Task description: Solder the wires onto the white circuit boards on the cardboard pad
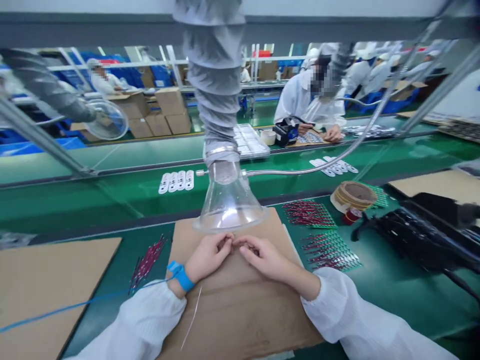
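Curled, the fingers (248, 241) of the left hand (208, 256) and right hand (265, 256) nearly meet; whether they grasp anything I cannot tell, any piece there being too small to make out. The cardboard (249, 310) lies beneath them, its left edge partly hidden by a sleeve (148, 312). A wire (195, 312) lies nearer the wearer, left of the fingers; blurred red leads (148, 262) lie farther left.
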The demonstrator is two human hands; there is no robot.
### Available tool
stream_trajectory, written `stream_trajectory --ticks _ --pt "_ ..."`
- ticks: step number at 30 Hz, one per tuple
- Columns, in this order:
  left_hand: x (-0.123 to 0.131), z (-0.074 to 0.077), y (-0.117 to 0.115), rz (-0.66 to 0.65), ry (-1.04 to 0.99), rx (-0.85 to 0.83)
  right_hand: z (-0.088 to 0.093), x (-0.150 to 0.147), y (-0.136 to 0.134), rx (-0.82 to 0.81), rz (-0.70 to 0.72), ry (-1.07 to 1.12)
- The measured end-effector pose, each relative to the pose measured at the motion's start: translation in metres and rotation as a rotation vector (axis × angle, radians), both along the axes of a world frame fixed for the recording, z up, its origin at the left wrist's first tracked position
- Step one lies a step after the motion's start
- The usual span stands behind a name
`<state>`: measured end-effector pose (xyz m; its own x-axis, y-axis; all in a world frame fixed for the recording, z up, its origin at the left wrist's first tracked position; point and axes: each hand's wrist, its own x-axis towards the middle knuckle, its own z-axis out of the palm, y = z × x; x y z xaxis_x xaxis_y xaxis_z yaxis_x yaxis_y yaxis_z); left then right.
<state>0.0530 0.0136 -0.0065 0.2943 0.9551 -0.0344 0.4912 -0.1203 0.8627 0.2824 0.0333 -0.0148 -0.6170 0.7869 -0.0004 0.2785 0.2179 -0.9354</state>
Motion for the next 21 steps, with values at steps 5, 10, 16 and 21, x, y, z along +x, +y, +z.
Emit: stream_trajectory --ticks 5,10,16,21 --pt "0.0005 0.0016 0.0012 -0.015 0.044 0.027 -0.0021 0.001 0.0054 -0.079 0.049 0.024" --pt "0.001 0.0012 -0.0004 -0.108 0.15 0.102 0.0037 0.0023 0.0068 -0.074 0.076 -0.014" --pt "0.0003 0.0012 -0.001 -0.163 0.214 0.102 0.0061 0.0016 0.0039 -0.009 0.08 -0.044" --pt "-0.0014 0.0024 -0.0012 -0.136 0.173 0.08 0.0015 0.0024 0.0041 -0.007 0.084 -0.033"
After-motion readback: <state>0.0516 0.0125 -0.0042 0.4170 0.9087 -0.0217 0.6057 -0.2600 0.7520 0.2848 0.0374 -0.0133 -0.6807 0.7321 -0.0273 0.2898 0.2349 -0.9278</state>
